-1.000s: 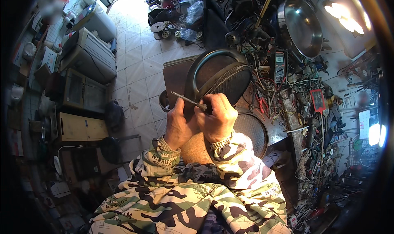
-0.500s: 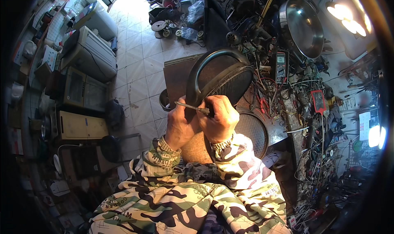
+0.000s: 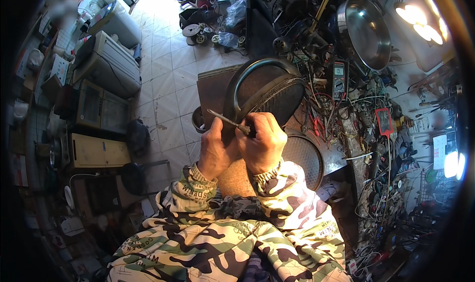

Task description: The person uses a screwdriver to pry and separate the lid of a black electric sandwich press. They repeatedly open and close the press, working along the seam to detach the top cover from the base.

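A black, round lid-like piece (image 3: 274, 96) with a broad arched handle (image 3: 247, 69) stands tilted in front of me. My left hand (image 3: 215, 151) is closed around the near foot of that handle, its thumb up; its other fingers are mostly hidden. Beside it, my right hand (image 3: 263, 141) is curled shut on a thin metal rod (image 3: 222, 117) with a thicker dark end, which I cannot make out further. The rod's bare end points left and away, above my left thumb. A round dark pan with a textured surface (image 3: 306, 161) lies to the right of my right wrist.
A multimeter (image 3: 339, 80), red-handled pliers (image 3: 317, 126) and tangled wires crowd the right side. Beyond is a large steel pan (image 3: 368, 34). A small bucket (image 3: 198, 119) stands on the tiled floor (image 3: 161, 94) at left. Cabinets (image 3: 99, 151) line the left wall.
The rod's left end has swung up and away, so it slants more steeply. My right hand has turned slightly; my left hand has shifted a little left.
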The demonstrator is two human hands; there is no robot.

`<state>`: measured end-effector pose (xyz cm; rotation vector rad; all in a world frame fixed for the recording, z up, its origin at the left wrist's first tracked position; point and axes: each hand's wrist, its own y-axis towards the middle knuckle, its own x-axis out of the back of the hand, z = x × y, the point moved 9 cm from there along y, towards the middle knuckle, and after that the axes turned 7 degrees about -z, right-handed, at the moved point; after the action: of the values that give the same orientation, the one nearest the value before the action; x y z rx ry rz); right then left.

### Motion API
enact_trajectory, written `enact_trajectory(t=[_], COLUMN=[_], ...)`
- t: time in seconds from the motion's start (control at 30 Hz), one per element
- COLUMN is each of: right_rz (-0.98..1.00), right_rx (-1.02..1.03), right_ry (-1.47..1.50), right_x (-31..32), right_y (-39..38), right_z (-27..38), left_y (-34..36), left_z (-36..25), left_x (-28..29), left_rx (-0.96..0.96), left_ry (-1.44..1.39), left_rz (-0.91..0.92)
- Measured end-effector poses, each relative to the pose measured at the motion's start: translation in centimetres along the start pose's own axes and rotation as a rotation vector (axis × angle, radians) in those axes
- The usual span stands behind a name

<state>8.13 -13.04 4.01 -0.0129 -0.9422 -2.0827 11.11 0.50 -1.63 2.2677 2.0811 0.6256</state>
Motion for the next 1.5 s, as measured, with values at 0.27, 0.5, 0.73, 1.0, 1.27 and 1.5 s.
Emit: enact_trajectory(t=[0.27,0.5,0.73,1.0,1.27,1.5], right_rz=[-0.024,-0.043,-0.055,-0.061,-0.090,-0.042], right_rx=[0.032,0.068,0.062,0.089,0.116,0.072], right_ry=[-0.019,-0.013,0.048,0.046,0.077,0.068], right_x=[0.3,1.1,1.0,0.5,0.6,0.2], right_y=[0.1,-0.2,-0.5,-0.4,-0.2,-0.1], right_z=[-0.1,0.1,-0.8,-0.5,-0.3,-0.5], left_y=[0.1,0.3,0.2,0.0,0.0,-0.2], left_z=[-0.3,0.0,0.0,0.4,-0.3,0.0], left_x=[0.1,-0.1,0.0,0.0,-0.1,-0.1], left_rx=[-0.031,-0.004,0.083,0.046,0.008,0.054], left_ry=[0.096,0.050,0.071,0.114,0.099,0.104], left_rz=[-0.039,-0.036,-0.010,-0.014,-0.011,-0.013])
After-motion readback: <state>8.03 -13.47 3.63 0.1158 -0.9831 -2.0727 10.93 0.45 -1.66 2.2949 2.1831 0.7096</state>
